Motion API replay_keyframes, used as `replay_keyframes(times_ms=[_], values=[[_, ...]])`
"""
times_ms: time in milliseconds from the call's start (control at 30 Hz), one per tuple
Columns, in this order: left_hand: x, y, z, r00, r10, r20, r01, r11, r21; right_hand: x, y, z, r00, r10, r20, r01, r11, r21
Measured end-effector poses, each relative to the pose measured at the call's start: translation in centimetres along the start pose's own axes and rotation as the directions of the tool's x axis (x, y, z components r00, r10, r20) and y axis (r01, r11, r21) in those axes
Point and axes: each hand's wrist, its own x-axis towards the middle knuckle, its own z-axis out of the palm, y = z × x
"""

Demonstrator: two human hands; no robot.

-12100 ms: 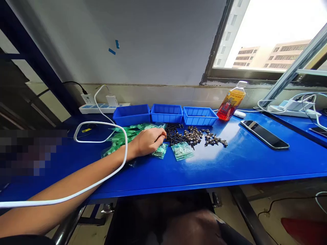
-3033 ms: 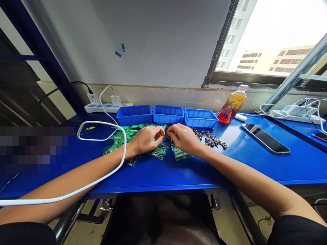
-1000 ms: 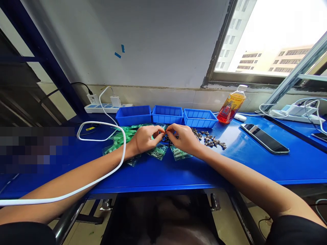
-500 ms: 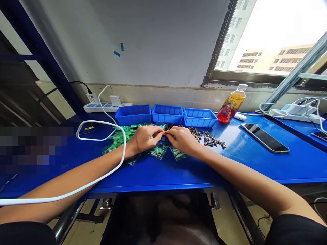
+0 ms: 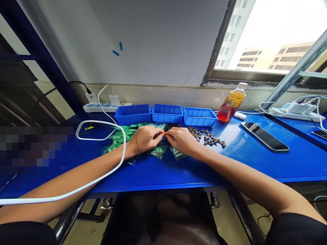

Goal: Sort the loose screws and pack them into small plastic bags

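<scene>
My left hand (image 5: 146, 139) and my right hand (image 5: 182, 139) meet at their fingertips over the middle of the table. Both are closed in a pinch; whatever lies between the fingers is too small or too hidden to name. Under and left of my left hand spreads a heap of small green plastic bags (image 5: 120, 136). One filled bag (image 5: 158, 150) lies in front of the left fingers, another (image 5: 176, 153) by my right hand. Behind and right of my right hand are loose dark metal screws (image 5: 213, 140), partly covered by the hand.
Three blue bins (image 5: 167, 114) line the wall side of the blue table (image 5: 163, 175). A drink bottle (image 5: 231, 103) and a phone (image 5: 264, 136) are at the right. A white cable (image 5: 124, 143) loops in front of my left forearm. A power strip (image 5: 107, 107) stands behind.
My hands hold nearly the same place, fingertips still together. The view has shifted very slightly; nothing else has visibly moved.
</scene>
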Motion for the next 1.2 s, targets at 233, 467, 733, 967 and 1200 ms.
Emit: replay_keyframes(times_ms=[233, 467, 733, 967, 1200], values=[[-0.01, 0.01, 0.0, 1.0, 0.019, 0.018, -0.02, 0.998, 0.056, 0.04, 0.06, 0.03, 1.0, -0.014, 0.008, 0.014, 1.0, -0.003], [-0.08, 0.07, -0.12, 0.999, 0.025, 0.031, -0.028, 0.996, 0.089, 0.1, 0.09, 0.13, 1.0, -0.025, -0.007, 0.025, 1.0, -0.008], [-0.05, 0.18, -0.14, 0.999, 0.037, 0.025, -0.039, 0.994, 0.1, 0.16, 0.15, 0.18, 0.999, -0.051, -0.011, 0.051, 0.998, -0.024], [-0.02, 0.05, -0.14, 0.999, 0.04, 0.015, -0.041, 0.994, 0.101, 0.04, 0.21, 0.19, 0.995, -0.092, -0.036, 0.091, 0.995, -0.039], [-0.06, 0.05, -0.14, 0.999, 0.035, 0.023, -0.037, 0.994, 0.099, 0.02, 0.24, 0.17, 0.992, -0.124, -0.037, 0.121, 0.99, -0.068]])
